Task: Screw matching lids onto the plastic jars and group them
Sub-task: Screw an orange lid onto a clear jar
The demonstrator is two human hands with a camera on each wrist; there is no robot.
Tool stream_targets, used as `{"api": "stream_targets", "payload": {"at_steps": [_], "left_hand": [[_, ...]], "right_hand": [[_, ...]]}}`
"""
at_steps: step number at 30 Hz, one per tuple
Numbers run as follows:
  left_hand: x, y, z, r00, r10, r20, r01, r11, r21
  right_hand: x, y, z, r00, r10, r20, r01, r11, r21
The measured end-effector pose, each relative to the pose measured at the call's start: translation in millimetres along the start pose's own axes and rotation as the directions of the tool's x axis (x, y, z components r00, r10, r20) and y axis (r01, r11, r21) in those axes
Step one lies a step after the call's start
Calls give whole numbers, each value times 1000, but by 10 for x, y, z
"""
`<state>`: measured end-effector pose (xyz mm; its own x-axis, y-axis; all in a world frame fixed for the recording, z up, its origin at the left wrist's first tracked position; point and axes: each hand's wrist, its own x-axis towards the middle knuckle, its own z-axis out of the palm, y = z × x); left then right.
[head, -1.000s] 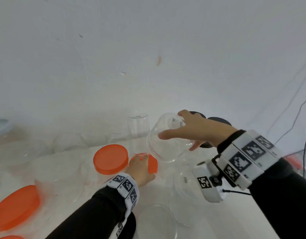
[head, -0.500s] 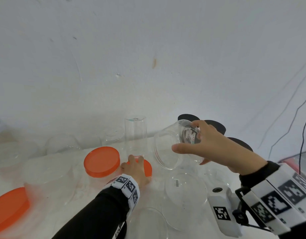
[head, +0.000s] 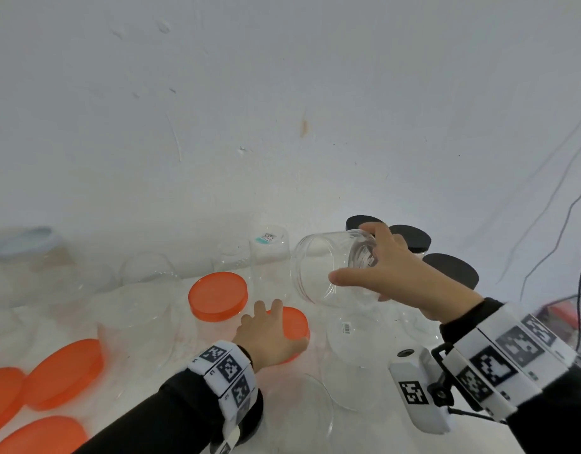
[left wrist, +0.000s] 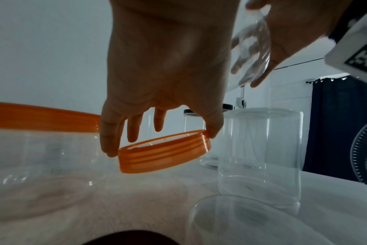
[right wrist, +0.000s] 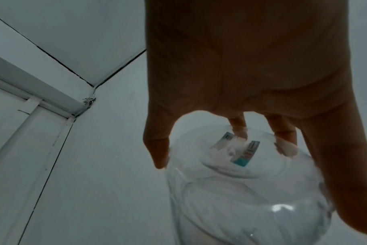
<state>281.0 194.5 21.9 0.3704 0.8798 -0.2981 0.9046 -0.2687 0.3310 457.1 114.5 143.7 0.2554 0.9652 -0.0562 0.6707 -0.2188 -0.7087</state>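
Both hands are busy: the right hand (head: 392,276) grips a clear jar (head: 328,267) by its base, tipped sideways in the air, while the left hand (head: 269,335) pinches an orange lid (left wrist: 163,152) by its rim, just below and left of that jar. This looks like the pairing step; next, the jar's mouth and the lid must meet squarely before twisting.

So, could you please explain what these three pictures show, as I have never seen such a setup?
No machine here: a person wears three cameras. The head view looks down at both hands. Each wrist view looks along one hand. The left hand grips a small orange lid by its rim, tilted above the white table. The right hand holds a clear jar in the air, tipped on its side. More clear jars, loose orange lids and black-lidded jars stand around.
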Motion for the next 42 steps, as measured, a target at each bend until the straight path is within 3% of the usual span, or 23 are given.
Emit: {"api": "stream_targets", "payload": {"at_steps": [11,20,24,31,42], "left_hand": [[-644,-617,-299,990,13,-139,-33,990,-137],[-1187,-1387,-536,968,-148,-204,86,955,-285],[-1386,-1693,-632,948,-237,-211,108,866,-487],[-1670,-2084,-676,941,-288,-177,54,644,-763],[-1888,-2188,-634,938,-262,-228,6,669,-743]], "right_hand": [[-201,-206,371,998,-56,-2,56,998,33],[-331,-384,941,993,-95,65,92,994,54],[-429,-446,1284,986,-107,127,106,994,14],[-516,-534,1897,916,-60,397,106,990,-96],[-574,-539,2450,826,-175,536,244,968,-59]]}}
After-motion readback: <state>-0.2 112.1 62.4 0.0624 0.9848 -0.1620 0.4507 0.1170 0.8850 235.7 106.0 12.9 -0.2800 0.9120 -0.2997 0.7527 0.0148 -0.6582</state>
